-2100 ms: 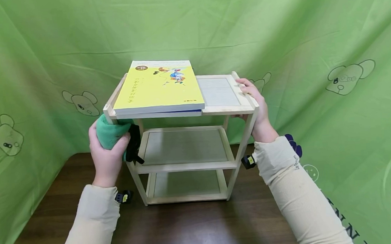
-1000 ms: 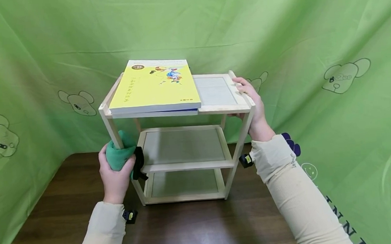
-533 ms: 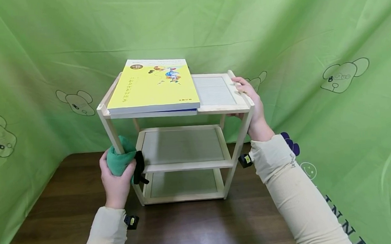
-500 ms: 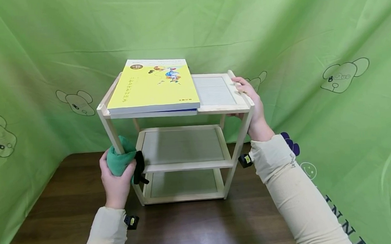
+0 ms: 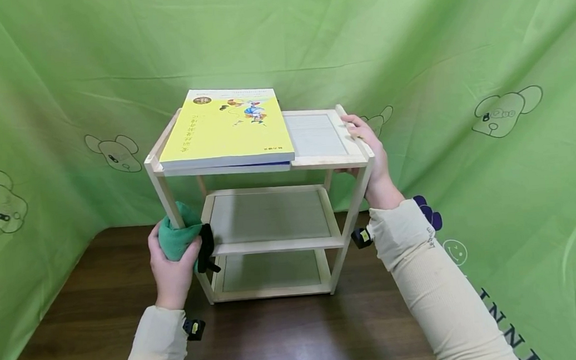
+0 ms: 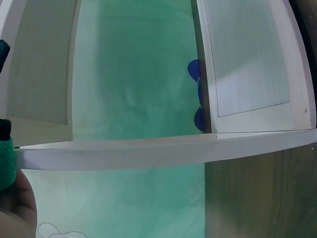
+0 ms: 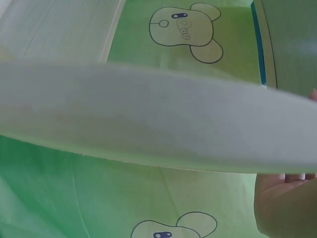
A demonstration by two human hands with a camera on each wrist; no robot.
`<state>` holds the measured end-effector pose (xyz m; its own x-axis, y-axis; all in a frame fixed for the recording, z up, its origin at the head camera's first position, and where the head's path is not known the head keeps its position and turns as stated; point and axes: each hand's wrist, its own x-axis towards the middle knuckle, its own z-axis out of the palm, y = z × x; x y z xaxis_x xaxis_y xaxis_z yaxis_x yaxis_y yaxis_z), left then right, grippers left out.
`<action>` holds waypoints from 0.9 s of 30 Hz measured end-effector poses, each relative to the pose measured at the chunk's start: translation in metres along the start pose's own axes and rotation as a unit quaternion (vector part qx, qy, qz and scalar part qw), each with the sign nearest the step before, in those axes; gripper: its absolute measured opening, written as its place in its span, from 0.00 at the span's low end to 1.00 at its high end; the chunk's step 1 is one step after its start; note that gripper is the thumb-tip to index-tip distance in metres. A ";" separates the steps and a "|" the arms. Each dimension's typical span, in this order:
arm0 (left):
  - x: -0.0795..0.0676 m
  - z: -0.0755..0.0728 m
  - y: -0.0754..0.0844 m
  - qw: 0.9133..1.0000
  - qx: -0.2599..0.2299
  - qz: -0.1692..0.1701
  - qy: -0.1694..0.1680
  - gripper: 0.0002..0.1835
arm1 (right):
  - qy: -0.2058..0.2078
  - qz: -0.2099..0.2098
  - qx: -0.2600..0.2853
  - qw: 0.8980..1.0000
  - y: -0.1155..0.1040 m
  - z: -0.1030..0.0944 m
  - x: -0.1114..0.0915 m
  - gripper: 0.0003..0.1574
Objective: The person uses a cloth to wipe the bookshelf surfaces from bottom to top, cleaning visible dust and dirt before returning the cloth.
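Observation:
A pale wooden three-tier shelf (image 5: 277,246) stands in the middle of the head view. My left hand (image 5: 171,277) holds a green cloth (image 5: 174,245) with a black strap-like part, wrapped about the shelf's front left leg (image 5: 162,195), level with the middle tier. In the left wrist view the green cloth (image 6: 7,166) shows at the left edge against that leg (image 6: 119,154). My right hand (image 5: 378,165) grips the right end of the top tier, fingers over the side rail and some hidden beneath. Its lower part (image 7: 290,208) appears in the right wrist view behind a blurred leg (image 7: 148,119).
Thick books, a yellow one (image 5: 229,131) uppermost, lie on the left of the top tier. A green curtain (image 5: 277,30) with mouse drawings hangs behind and at both sides. The floor (image 5: 279,342) is dark wood.
Over two seconds my left hand has slid the green cloth down the front left leg from just under the top tier. In the last half second it barely moves. My right hand keeps its grip.

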<state>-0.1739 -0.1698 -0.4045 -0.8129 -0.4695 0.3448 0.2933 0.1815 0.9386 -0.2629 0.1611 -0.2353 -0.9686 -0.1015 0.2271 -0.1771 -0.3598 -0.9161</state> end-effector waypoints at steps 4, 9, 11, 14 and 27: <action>0.000 0.000 0.000 1.000 0.016 0.002 -0.009 0.38 | 0.003 0.005 -0.009 1.000 0.000 -0.001 0.001 0.19; 0.001 -0.003 0.003 0.999 0.042 0.003 -0.004 0.39 | 0.002 0.011 -0.008 1.000 0.000 0.000 0.001 0.20; 0.001 -0.004 0.005 0.999 0.046 0.008 0.000 0.40 | 0.000 0.009 -0.010 1.000 0.000 0.001 0.001 0.19; 0.002 -0.003 0.008 0.999 0.043 0.022 0.005 0.41 | -0.003 0.007 -0.008 1.000 0.000 0.000 0.002 0.19; 0.020 0.000 0.037 0.995 -0.008 0.099 0.030 0.41 | -0.004 -0.001 -0.004 1.000 0.002 0.000 0.002 0.20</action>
<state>-0.1790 -0.1726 -0.3624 -0.7072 -0.4768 0.5220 0.4522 0.2624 0.8524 -0.2652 0.1602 -0.2366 -0.9667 -0.1074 0.2323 -0.1814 -0.3529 -0.9179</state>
